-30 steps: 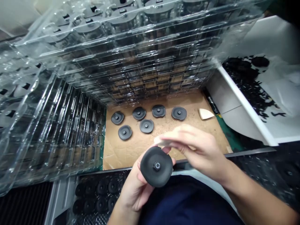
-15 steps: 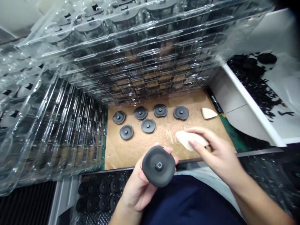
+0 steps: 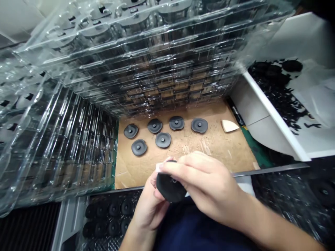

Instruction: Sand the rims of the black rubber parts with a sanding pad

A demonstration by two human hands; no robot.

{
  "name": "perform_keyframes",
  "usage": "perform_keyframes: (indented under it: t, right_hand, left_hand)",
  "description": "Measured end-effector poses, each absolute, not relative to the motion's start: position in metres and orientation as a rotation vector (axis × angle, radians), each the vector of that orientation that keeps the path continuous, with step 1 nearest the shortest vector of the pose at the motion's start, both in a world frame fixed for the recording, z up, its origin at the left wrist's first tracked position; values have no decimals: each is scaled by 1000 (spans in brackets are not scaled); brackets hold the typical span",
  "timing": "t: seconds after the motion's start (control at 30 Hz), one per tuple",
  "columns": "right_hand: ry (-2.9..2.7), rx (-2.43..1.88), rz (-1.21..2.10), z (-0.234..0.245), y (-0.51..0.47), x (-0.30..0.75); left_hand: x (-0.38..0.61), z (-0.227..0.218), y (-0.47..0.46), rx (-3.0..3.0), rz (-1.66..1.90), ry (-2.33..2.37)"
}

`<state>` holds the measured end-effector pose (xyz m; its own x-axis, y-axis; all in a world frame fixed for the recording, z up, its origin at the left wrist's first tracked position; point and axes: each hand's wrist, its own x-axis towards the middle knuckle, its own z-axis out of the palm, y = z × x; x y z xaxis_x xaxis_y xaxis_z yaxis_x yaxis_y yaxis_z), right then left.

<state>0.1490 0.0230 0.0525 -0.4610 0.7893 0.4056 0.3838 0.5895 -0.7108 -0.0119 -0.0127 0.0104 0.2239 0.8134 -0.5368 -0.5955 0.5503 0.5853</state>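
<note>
My left hand [image 3: 150, 202] grips a round black disc [image 3: 171, 190] with a small hub at its middle, held just in front of the cardboard's near edge. Over the disc's upper side lies my right hand [image 3: 209, 181], its fingers pressing a white wedge-shaped pad [image 3: 158, 167] to the disc; only a small corner of the pad shows. Most of the disc's top is covered by those fingers. On the cardboard [image 3: 217, 150] beyond rest several similar black discs [image 3: 163, 140]. A second cream wedge pad [image 3: 229, 126] lies toward the right.
Tall stacks of clear plastic trays [image 3: 146, 59] stand behind and at the left [image 3: 65, 139]. To the right, a white bin [image 3: 277, 115] holds small black pieces [image 3: 277, 90]. A black marker-like stick [image 3: 235, 111] lies beside it. Below left, a tray [image 3: 110, 240] carries more black discs.
My right hand has moved left from above the cardboard, bringing the white pad onto the disc. My left hand still holds the disc, now a little more tilted. The view has shifted slightly.
</note>
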Motion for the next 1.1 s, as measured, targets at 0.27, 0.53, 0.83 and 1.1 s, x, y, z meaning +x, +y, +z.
perform_keyframes:
  t: [0.27,0.53,0.83,1.1]
  right_hand:
    - [-2111,-931,580,57,27,143]
    - [-1673,-1122,1630,35,10,186]
    - [-1280,-1402,1785,0,-1,193]
    - [-1428,-1538,1570,-3,2,195]
  left_hand:
    - [-11,6,-9,265,1024,887]
    - [-21,17,-6,241,1059,804]
    - [-17,20,0,183,987,762]
    - [-16,21,-2,82,954,678]
